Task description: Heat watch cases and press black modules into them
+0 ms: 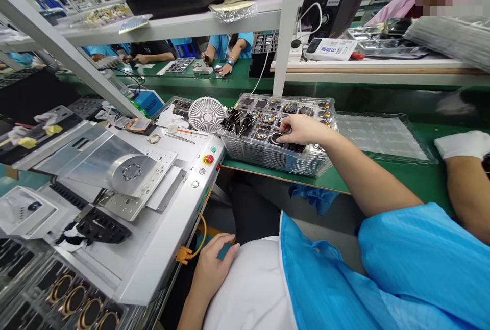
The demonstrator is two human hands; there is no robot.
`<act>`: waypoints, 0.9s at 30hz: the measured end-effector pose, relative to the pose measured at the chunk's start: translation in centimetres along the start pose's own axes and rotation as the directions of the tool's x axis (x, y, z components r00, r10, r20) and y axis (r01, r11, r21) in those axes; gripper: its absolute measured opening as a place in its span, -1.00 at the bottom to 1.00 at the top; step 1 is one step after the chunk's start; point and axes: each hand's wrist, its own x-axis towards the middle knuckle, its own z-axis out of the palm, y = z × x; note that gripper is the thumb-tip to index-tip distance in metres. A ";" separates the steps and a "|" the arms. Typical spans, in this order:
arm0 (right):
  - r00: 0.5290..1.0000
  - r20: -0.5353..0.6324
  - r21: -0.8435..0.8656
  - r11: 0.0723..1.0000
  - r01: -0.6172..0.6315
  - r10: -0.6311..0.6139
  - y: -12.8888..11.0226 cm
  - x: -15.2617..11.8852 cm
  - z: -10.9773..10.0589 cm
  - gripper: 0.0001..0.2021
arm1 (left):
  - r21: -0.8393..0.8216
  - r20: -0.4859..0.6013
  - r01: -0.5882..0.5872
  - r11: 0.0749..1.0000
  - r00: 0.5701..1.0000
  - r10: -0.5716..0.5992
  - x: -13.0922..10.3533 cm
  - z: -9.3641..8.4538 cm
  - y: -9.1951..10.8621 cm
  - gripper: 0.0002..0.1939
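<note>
My right hand [302, 130] reaches into the top of a stack of clear plastic trays [275, 161]. Its thumb and fingers are pinched at the edge of a round black watch part [276, 138] in one compartment; the hand covers some of the neighbouring compartments. Other round watch parts [268, 119] sit in the same tray. Black pieces with thin wires [239, 122] lie heaped at its left end. My left hand [218, 258] rests by my stomach, holding nothing, with its thumb and fingers apart.
A white fan [207, 115] stands left of the trays. Beside it is a machine with a red button [209, 159] and a metal plate [132, 172]. To the right are a flat clear tray [383, 136] and another person's gloved hand [463, 145]. A shelf post [284, 29] rises behind.
</note>
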 end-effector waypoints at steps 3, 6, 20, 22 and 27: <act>0.999 -0.005 0.014 0.999 0.034 -0.034 0.0 0.1 -0.1 -0.67 | -0.002 -0.013 0.006 1.000 1.000 -0.007 -0.4 0.0 0.1 -0.86; 0.999 -0.007 0.006 0.999 0.048 -0.048 -0.2 0.6 0.1 -0.74 | -0.002 -0.011 0.013 1.000 1.000 -0.013 -0.7 0.0 0.2 -0.85; 0.968 -0.238 0.664 0.715 0.219 -0.075 -4.8 -4.9 0.7 -0.91 | 0.036 -0.112 -0.105 0.994 0.988 0.108 0.6 -2.4 3.7 -0.79; 0.975 -0.082 0.871 0.461 0.170 -0.205 -8.3 -6.0 3.1 -0.84 | 0.082 -0.236 -0.163 0.983 0.955 0.178 1.8 -3.8 5.6 -0.60; 0.841 0.171 0.985 0.062 -0.163 -0.514 -17.4 -7.6 9.8 -0.62 | 0.264 -0.421 -0.262 0.928 0.834 0.356 4.1 -7.1 7.8 -0.27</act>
